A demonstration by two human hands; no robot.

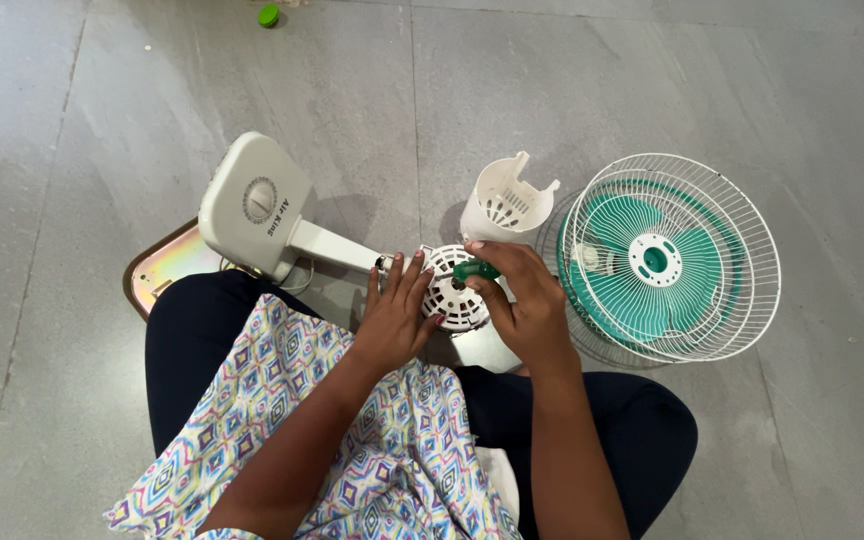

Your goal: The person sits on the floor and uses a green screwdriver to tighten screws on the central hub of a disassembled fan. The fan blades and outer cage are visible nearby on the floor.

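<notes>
A white fan motor housing with a slotted round face lies on the floor between my knees, joined to a white stand arm and base with a round dial. My left hand rests on the housing's left side, fingers spread over it. My right hand pinches a small green knob at the centre of the housing's face.
A white slotted rear motor cover stands just beyond the housing. To the right lie white wire fan guards over a green blade. A shiny tray sits under the base at left. A green cap lies far back.
</notes>
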